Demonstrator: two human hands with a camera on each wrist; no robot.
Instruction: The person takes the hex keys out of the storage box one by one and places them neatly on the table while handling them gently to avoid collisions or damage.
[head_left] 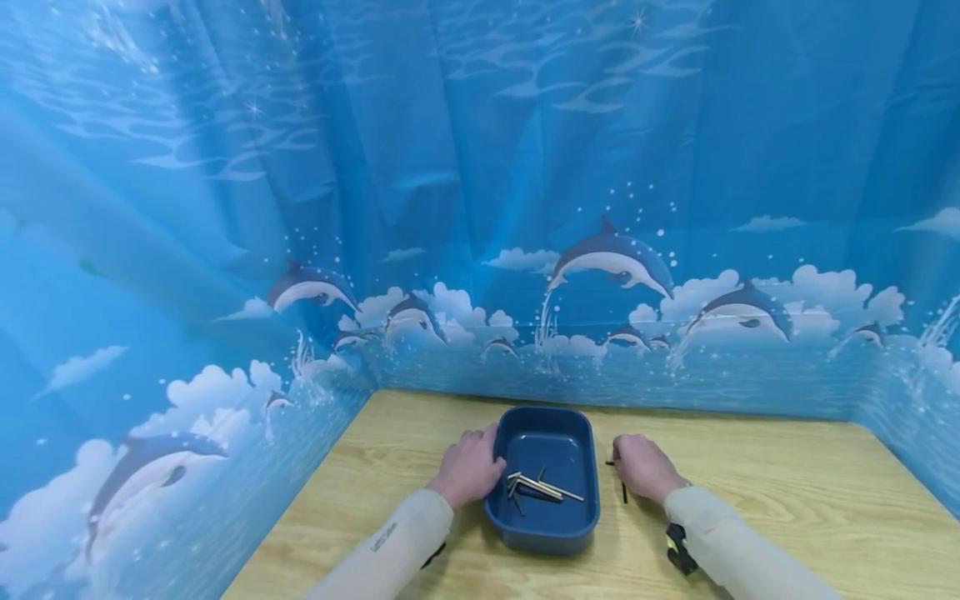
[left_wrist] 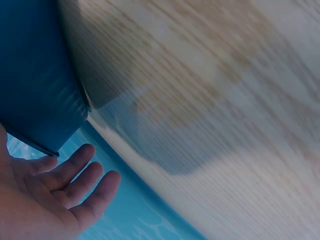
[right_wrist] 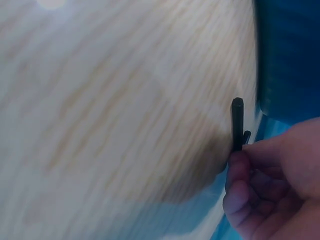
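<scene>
A dark blue rectangular plastic bin stands on the table in front of me. Several gold and black L-shaped hex keys lie loosely piled on its floor. My left hand holds the bin's left rim, thumb over the edge; the left wrist view shows the other fingers loosely extended outside the wall. To the right of the bin, my right hand pinches a black hex key between thumb and fingertips, close over the tabletop. The fingers cover the middle of that key, while its long arm sticks out toward me.
The light wood-grain table extends to both sides of the bin. A blue curtain printed with dolphins and clouds hangs along the table's back and side edges. A black strap sits at my right wrist.
</scene>
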